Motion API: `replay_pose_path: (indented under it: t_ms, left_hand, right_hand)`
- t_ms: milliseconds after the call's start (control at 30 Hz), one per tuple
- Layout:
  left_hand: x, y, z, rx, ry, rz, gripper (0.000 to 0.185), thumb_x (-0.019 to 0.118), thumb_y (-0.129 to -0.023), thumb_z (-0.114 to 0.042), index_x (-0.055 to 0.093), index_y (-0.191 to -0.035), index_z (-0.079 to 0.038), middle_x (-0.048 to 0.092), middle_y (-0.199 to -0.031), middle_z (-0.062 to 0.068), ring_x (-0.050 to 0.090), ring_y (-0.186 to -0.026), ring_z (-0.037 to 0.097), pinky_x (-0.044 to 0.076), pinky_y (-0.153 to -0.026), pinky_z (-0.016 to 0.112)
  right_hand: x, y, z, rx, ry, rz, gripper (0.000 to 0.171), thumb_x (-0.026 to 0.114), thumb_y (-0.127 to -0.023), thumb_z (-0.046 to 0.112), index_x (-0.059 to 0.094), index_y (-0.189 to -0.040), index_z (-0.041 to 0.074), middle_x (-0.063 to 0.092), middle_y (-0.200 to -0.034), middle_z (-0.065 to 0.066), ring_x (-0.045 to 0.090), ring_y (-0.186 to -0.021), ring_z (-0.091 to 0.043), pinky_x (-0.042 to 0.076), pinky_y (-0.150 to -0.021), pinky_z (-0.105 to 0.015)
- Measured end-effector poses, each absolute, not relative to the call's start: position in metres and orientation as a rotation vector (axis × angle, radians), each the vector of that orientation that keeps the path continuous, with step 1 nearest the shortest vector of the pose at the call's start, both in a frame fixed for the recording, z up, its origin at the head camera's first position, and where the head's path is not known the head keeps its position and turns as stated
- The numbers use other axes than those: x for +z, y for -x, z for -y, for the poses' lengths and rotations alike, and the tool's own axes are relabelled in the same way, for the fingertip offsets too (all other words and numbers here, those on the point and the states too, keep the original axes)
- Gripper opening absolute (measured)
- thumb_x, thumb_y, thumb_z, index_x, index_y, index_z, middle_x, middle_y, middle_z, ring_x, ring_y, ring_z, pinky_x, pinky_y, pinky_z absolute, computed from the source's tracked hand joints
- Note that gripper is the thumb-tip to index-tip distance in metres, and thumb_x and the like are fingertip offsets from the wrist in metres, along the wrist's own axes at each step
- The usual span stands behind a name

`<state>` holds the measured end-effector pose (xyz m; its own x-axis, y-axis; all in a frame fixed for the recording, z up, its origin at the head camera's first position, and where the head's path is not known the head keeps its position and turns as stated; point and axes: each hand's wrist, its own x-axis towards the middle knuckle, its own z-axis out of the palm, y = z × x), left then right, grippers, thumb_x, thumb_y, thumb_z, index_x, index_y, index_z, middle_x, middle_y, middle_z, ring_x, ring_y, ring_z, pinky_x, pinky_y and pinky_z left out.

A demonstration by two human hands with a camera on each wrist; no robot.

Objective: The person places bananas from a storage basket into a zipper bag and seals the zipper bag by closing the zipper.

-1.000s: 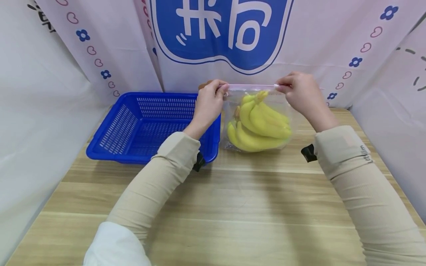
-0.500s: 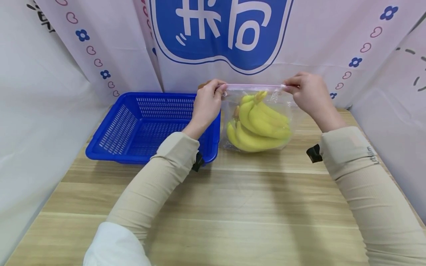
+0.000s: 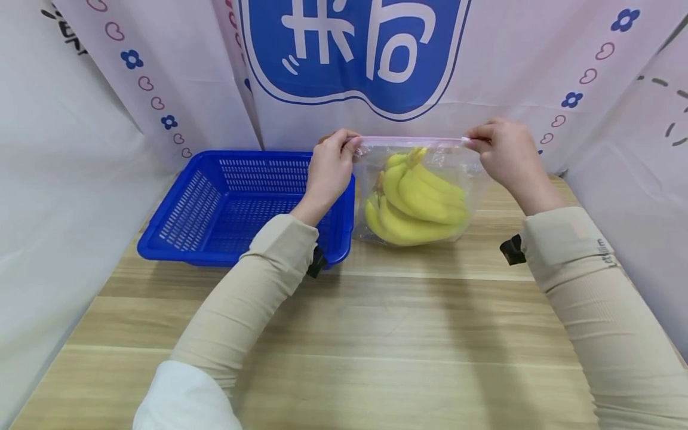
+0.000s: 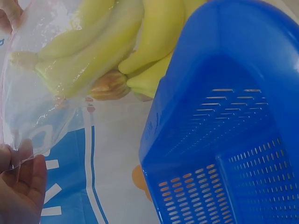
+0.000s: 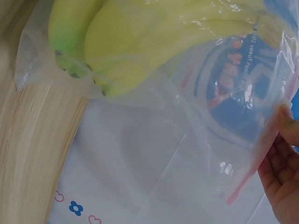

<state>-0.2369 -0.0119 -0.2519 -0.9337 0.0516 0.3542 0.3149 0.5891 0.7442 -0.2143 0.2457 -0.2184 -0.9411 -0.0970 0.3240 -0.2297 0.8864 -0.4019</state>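
Observation:
A clear zip bag (image 3: 451, 167) with a pink seal strip stands on the table, holding yellow bananas (image 3: 424, 191) in bunches. My left hand (image 3: 329, 170) pinches the top left corner of the bag between thumb and fingers. At the strip's other end, my right hand (image 3: 507, 146) pinches a small white slider (image 3: 465, 142). In the right wrist view, the corner of the bag sticks out past the fingers of that hand (image 5: 282, 172). The left wrist view shows the thumb and fingers of the left hand (image 4: 23, 182) on the bag's edge.
A blue plastic basket (image 3: 215, 156) with slotted walls stands left of the bag, under the left forearm. Something orange-brown, mostly hidden, shows behind the left hand. A printed cloth (image 3: 510, 71) hangs behind the wooden table (image 3: 387, 334).
My right hand has moved right along the pink strip with the slider, toward the bag's right corner. The left hand has shifted slightly left, keeping its pinch on the left corner.

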Motion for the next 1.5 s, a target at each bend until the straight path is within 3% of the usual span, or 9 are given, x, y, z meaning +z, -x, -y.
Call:
replay_pose_path:
  t_ms: [433, 700, 967, 1300, 1500]
  left_hand:
    - [-0.253, 0.236, 0.015, -1.269, 0.214, 2.564, 0.032, 0.046, -0.1, -0.028, 0.065, -0.115, -0.008, 0.07, -0.106, 0.01, 0.067, -0.089, 0.022, 0.052, -0.075, 0.034]
    - [-0.253, 0.236, 0.016, -1.283, 0.229, 2.572, 0.034, 0.044, -0.1, -0.029, 0.065, -0.116, -0.007, 0.07, -0.105, 0.01, 0.065, -0.088, 0.021, 0.05, -0.073, 0.032]
    - [-0.253, 0.237, 0.015, -1.271, 0.246, 2.575, 0.034, 0.044, -0.1, -0.03, 0.065, -0.115, -0.008, 0.071, -0.101, 0.009, 0.063, -0.084, 0.019, 0.047, -0.069, 0.029]
    - [-0.253, 0.237, 0.016, -1.25, 0.253, 2.593, 0.034, 0.044, -0.1, -0.031, 0.065, -0.115, -0.009, 0.07, -0.1, 0.009, 0.062, -0.082, 0.019, 0.046, -0.067, 0.029]
    - [-0.252, 0.237, 0.018, -1.225, 0.238, 2.599, 0.034, 0.044, -0.1, -0.031, 0.066, -0.115, -0.01, 0.07, -0.101, 0.009, 0.062, -0.082, 0.02, 0.048, -0.069, 0.031]
  right_hand:
    - [-0.22, 0.215, -0.246, 0.677, -0.388, 2.735, 0.023, 0.061, -0.092, 0.009, 0.067, -0.107, -0.008, 0.063, -0.105, -0.027, 0.059, -0.098, -0.04, 0.049, -0.089, -0.051]
    - [-0.217, 0.215, -0.246, 0.626, -0.346, 2.713, 0.024, 0.064, -0.09, 0.009, 0.069, -0.106, -0.007, 0.066, -0.103, -0.026, 0.061, -0.089, -0.039, 0.048, -0.077, -0.048]
    - [-0.217, 0.215, -0.25, 0.615, -0.301, 2.712, 0.023, 0.064, -0.09, 0.01, 0.07, -0.105, -0.006, 0.066, -0.103, -0.026, 0.061, -0.089, -0.039, 0.047, -0.076, -0.047]
    - [-0.219, 0.214, -0.261, 0.597, -0.283, 2.706, 0.024, 0.066, -0.089, 0.01, 0.07, -0.105, -0.006, 0.067, -0.1, -0.026, 0.061, -0.087, -0.037, 0.039, -0.067, -0.024]
    - [-0.219, 0.213, -0.265, 0.574, -0.274, 2.698, 0.025, 0.066, -0.089, 0.011, 0.07, -0.106, -0.006, 0.067, -0.102, -0.026, 0.062, -0.088, -0.038, 0.042, -0.069, -0.028]
